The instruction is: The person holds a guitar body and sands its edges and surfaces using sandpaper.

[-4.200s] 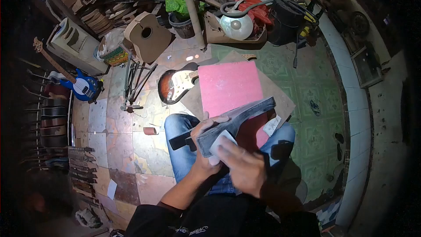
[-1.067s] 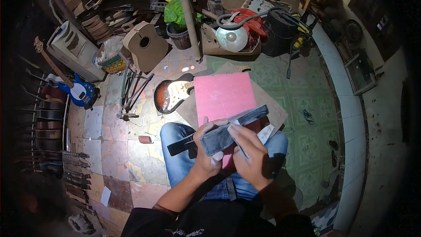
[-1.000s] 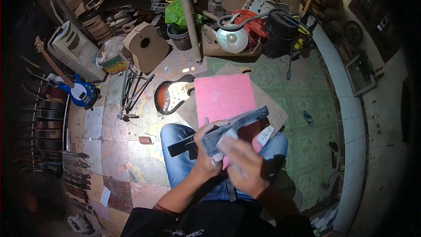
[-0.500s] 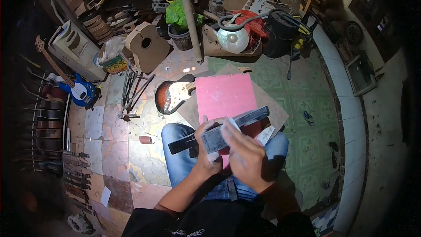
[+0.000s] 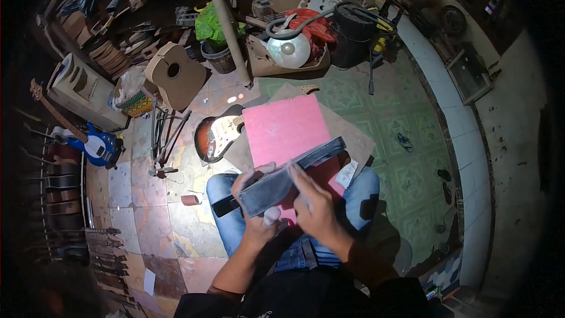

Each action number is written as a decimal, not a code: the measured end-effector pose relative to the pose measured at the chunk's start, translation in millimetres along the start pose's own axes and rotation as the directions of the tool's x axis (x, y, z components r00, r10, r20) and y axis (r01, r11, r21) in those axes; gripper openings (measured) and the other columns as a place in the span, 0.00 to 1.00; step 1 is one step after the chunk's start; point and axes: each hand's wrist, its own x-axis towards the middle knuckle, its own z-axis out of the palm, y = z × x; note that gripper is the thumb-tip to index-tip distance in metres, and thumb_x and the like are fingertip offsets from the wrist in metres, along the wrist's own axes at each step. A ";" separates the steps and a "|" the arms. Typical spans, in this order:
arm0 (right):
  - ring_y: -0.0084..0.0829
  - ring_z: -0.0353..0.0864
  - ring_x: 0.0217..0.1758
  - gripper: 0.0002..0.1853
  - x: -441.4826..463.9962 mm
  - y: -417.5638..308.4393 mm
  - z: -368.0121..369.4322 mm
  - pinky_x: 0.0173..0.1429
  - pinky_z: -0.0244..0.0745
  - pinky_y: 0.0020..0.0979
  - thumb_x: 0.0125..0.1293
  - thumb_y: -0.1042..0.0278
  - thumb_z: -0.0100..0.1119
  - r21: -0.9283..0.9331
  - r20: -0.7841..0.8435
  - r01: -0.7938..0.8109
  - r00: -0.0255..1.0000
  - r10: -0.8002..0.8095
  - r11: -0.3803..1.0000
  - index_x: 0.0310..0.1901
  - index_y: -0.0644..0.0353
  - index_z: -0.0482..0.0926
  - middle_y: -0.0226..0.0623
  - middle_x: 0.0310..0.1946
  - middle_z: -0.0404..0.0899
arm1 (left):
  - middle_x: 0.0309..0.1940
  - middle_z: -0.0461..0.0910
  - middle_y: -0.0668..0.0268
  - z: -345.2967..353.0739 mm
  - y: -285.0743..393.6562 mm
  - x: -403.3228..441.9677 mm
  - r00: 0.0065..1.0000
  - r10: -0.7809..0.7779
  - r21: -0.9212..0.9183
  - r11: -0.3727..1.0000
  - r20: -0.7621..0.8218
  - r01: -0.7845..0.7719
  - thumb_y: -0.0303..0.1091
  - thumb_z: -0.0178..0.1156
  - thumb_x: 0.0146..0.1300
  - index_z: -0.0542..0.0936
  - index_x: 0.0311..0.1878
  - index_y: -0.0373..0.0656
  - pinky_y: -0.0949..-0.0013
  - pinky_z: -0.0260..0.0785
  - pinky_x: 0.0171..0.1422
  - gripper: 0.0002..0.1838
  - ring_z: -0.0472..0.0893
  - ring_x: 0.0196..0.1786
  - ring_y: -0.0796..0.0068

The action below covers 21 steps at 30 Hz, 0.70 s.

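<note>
My left hand (image 5: 256, 200) is closed around a long, dark grey, dusty slab (image 5: 265, 191), thumb below and fingers behind its far edge. The slab is tilted over my lap, rising to the right, and a narrow black tongue (image 5: 225, 206) juts out at its left end. My right hand (image 5: 313, 203) presses its fingertips against the slab's near face, closed on a pale folded piece of sandpaper that is mostly hidden. Another torn, whitish sheet of sandpaper (image 5: 346, 174) lies by my right thigh. Beneath the slab is a pink board (image 5: 285, 126) on a larger brown board (image 5: 359, 141).
A sunburst electric guitar (image 5: 213, 138) lies beyond my left knee, near a folded metal stand (image 5: 166, 141) and a small reddish-brown roll (image 5: 190, 199). An acoustic guitar body (image 5: 176, 76), a bucket (image 5: 219, 59) and a black bin (image 5: 352, 38) stand farther back.
My view has shifted, so the surroundings appear farther left. My right hand has slid along the slab, uncovering more of its face, and the pale sandpaper shows less.
</note>
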 end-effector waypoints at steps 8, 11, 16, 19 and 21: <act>0.51 0.74 0.73 0.32 14.3 103.2 -32.9 0.75 0.71 0.42 0.61 0.86 0.46 -0.318 -0.185 -0.230 0.967 0.178 0.920 0.68 0.62 0.77 0.54 0.70 0.75 | 0.59 0.76 0.48 -11.1 12.4 7.3 0.992 -0.099 0.177 0.978 -0.073 0.111 0.29 0.80 0.55 0.58 0.69 0.44 0.54 0.73 0.72 0.45 0.80 0.62 0.58; 0.52 0.77 0.71 0.31 1.8 68.6 -16.8 0.72 0.74 0.42 0.59 0.85 0.49 -0.256 -0.001 -0.135 0.990 0.139 0.957 0.67 0.60 0.80 0.51 0.69 0.76 | 0.57 0.77 0.49 -5.5 16.8 6.1 0.985 -0.111 0.190 0.973 -0.134 0.135 0.28 0.80 0.55 0.60 0.69 0.44 0.55 0.72 0.72 0.44 0.80 0.61 0.58; 0.52 0.76 0.72 0.31 5.9 132.3 -34.1 0.75 0.72 0.41 0.60 0.86 0.47 -0.239 -0.229 -0.210 0.961 0.155 0.948 0.66 0.64 0.79 0.53 0.69 0.76 | 0.53 0.79 0.51 -22.3 3.4 2.3 0.989 0.020 0.305 0.952 -0.147 0.026 0.35 0.77 0.59 0.63 0.62 0.44 0.51 0.66 0.77 0.36 0.81 0.59 0.58; 0.52 0.76 0.72 0.31 10.8 121.0 -32.6 0.75 0.71 0.41 0.60 0.86 0.47 -0.274 -0.218 -0.183 0.968 0.124 0.944 0.67 0.63 0.78 0.53 0.70 0.75 | 0.51 0.80 0.53 -25.6 -1.3 4.8 0.982 0.072 0.312 0.950 -0.172 -0.015 0.34 0.76 0.59 0.63 0.62 0.44 0.46 0.56 0.84 0.36 0.81 0.59 0.57; 0.52 0.77 0.71 0.31 7.2 80.2 -26.4 0.73 0.72 0.42 0.60 0.84 0.48 -0.199 -0.051 -0.163 0.986 0.156 0.966 0.67 0.61 0.79 0.52 0.70 0.75 | 0.50 0.80 0.54 -27.6 0.6 7.9 0.983 0.063 0.293 0.956 -0.171 -0.010 0.31 0.75 0.59 0.63 0.62 0.45 0.44 0.49 0.87 0.34 0.81 0.59 0.58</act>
